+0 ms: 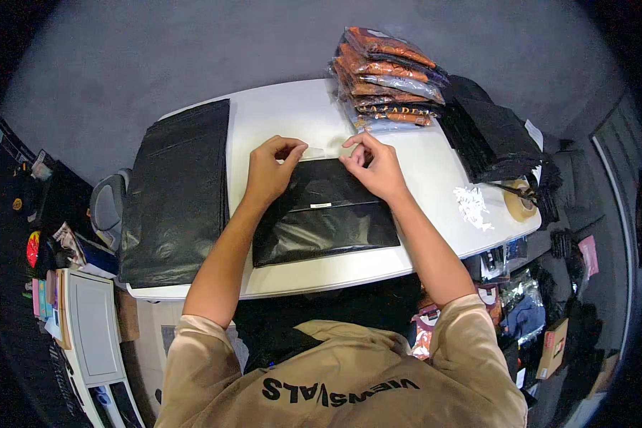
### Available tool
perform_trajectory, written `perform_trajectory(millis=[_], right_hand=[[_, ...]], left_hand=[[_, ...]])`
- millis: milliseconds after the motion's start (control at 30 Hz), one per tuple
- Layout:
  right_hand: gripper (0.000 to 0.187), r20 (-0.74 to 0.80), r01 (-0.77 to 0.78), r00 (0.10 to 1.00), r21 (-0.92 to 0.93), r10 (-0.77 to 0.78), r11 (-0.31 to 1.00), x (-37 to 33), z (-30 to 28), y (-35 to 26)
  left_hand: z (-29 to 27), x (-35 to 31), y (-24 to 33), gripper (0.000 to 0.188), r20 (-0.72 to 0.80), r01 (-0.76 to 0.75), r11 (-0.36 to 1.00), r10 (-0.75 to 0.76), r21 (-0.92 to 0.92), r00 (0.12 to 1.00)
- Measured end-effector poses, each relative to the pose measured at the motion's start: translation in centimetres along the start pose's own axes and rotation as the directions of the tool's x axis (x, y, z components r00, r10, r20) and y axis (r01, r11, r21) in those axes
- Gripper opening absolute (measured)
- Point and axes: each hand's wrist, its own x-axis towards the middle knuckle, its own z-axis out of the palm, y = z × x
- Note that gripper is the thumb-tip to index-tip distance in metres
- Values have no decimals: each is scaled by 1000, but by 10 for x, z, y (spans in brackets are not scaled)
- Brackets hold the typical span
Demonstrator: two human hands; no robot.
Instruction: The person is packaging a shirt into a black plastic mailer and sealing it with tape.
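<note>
Head view, hands (271,171) pinching glossy black mailer (324,214)

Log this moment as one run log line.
left hand: pinching clear strip | right hand: pinching strip | black mailer bag: flat on white table

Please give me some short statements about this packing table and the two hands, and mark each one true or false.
1. Both hands, left hand and right hand, are at the top edge of a black mailer bag. True.
2. A stack of clear-wrapped orange and dark garments sits at the far side of the white table. True.
3. The tape roll lies to the person's left. False: it lies at the table's right edge.
4. A pile of black bags lies left of the hands. True.
5. The right hand holds scissors. False: it pinches only the bag's edge.
</note>
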Motion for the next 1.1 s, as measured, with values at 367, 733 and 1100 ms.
perform_trajectory(millis=[367, 733, 1100], right_hand=[[17, 94, 266, 961, -40, -261, 963, -5, 7, -15], [21, 123, 381, 921, -107, -368, 918, -10, 8, -22], [14, 63, 423, 906, -204, -419, 883, -8, 8, -25]], left_hand=[[3, -6, -5, 21, 39, -8, 1000, 8, -14, 999], [4, -8, 2, 23, 82, 65, 997, -60, -50, 995], [0, -6, 0, 16, 186, 200, 971, -173, -135, 967]])
